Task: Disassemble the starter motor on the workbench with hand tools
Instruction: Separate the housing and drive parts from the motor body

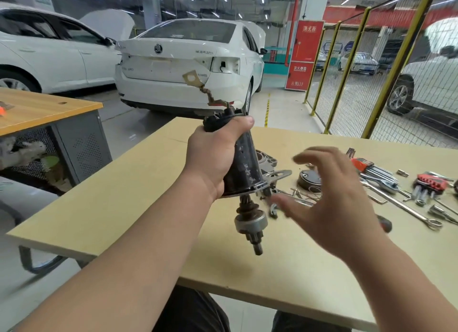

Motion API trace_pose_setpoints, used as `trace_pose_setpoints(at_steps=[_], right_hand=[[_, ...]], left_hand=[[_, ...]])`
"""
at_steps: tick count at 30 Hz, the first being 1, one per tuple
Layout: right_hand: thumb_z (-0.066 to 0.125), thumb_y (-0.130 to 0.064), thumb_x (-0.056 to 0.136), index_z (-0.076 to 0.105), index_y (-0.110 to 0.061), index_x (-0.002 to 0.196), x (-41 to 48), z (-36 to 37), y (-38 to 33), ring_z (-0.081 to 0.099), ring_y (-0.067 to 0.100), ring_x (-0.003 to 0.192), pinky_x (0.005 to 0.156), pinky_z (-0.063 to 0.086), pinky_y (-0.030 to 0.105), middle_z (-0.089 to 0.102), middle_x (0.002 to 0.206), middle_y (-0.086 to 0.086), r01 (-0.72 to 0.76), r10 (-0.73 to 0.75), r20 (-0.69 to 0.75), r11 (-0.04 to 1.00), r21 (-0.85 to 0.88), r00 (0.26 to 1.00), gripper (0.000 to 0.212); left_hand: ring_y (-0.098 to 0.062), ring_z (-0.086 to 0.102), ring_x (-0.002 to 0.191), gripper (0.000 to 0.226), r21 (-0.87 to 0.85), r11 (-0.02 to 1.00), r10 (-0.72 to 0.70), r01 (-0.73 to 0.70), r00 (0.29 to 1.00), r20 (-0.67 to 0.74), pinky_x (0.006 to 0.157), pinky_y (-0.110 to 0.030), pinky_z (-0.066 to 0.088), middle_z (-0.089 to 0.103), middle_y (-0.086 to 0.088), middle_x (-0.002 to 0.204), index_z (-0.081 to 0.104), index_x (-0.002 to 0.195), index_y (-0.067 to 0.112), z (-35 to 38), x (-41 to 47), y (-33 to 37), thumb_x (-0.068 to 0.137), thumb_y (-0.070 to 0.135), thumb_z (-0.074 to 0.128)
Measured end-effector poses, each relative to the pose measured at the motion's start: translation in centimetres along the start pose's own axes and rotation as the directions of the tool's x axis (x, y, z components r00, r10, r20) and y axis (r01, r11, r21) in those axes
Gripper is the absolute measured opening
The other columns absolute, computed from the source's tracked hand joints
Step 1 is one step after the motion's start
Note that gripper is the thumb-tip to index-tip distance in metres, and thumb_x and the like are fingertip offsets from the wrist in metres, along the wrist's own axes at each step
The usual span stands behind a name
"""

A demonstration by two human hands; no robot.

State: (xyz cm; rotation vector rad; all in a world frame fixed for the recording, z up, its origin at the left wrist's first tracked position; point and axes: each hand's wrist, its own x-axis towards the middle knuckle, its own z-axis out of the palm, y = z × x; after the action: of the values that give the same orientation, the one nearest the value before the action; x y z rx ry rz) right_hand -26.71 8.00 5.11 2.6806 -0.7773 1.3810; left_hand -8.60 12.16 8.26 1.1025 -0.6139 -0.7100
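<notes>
Black starter motor (244, 163) is held above the workbench (124, 195), its pinion end (251, 224) pointing to 6 o'clock. The left hand (215, 156) is clenched round the housing, probably to expose the shaft. At 3 o'clock the right hand (329, 198) hovers with fingers spread, grasping nothing.

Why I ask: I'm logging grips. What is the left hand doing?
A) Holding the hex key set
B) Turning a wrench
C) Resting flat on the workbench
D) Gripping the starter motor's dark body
D: the left hand is curled round the starter motor, holding it with the pinion end pointing down, while the right hand is open and holds nothing.
</notes>
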Motion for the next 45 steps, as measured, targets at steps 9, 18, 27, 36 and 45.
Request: trace_pose_setpoints(at_steps=[9,18,27,36,45], right_hand=[[0.065,-0.049,0.074,0.063,-0.003,0.082,0.3,3.6,-0.5,0.059,0.023,0.071,0.065,0.051,0.036,0.062,0.078,0.005,0.136,-0.133,-0.026,0.97,0.199,0.991,0.047],[0.05,-0.037,0.091,0.049,-0.009,0.053,1.2,5.3,-1.1,0.034,0.009,0.049,0.049,0.031,0.021,0.037,0.054,-0.007,0.178,-0.11,-0.241,0.943,0.281,0.964,0.048],[0.046,-0.025,0.09,0.039,-0.011,0.046,3.1,5.1,-1.5,0.033,0.023,0.036,0.035,0.032,0.029,0.032,0.041,0.001,-0.012,0.073,-0.267,0.975,0.221,0.961,0.047],[0.048,-0.026,0.09,0.061,-0.024,0.082,-0.2,2.2,3.4,0.058,0.006,0.08,0.073,0.045,0.019,0.065,0.08,-0.006,-0.325,0.333,0.045,0.871,0.368,0.942,0.015],[0.048,-0.017,0.086,0.064,-0.013,0.109,-1.1,-2.6,20.4,0.058,0.031,0.093,0.075,0.042,0.033,0.067,0.106,0.013,-0.783,0.825,0.006,0.538,-0.312,0.565,0.029]], left_hand=[[-0.028,0.069,0.061,0.037,-0.098,0.982,-0.157,0.162,0.986,0.062,0.061,-0.04,0.056,0.068,-0.008,0.07,0.068,0.085,0.014,-0.8,0.1,-1.0,0.064,0.041,0.08],[-0.024,0.067,0.056,0.036,-0.149,0.941,-0.25,0.305,0.92,0.302,0.054,-0.029,0.054,0.068,-0.008,0.065,0.074,0.062,0.014,-2.0,0.6,-3.1,0.08,0.043,0.063],[-0.024,0.066,0.053,0.027,-0.168,0.96,-0.192,0.223,0.964,0.182,0.05,-0.03,0.053,0.066,-0.008,0.064,0.063,0.079,0.012,-0.5,1.0,-2.6,0.082,0.038,0.067],[-0.022,0.069,0.062,0.036,-0.13,0.982,-0.098,0.137,0.958,0.271,0.056,-0.032,0.055,0.07,-0.006,0.071,0.076,0.062,0.021,-0.6,0.5,-4.4,0.087,0.04,0.058],[-0.026,0.067,0.075,0.046,-0.085,0.98,0.191,-0.178,0.962,0.193,0.06,-0.037,0.056,0.06,-0.014,0.091,0.058,0.11,0.002,2.4,0.3,-3.4,0.076,0.033,0.062]])
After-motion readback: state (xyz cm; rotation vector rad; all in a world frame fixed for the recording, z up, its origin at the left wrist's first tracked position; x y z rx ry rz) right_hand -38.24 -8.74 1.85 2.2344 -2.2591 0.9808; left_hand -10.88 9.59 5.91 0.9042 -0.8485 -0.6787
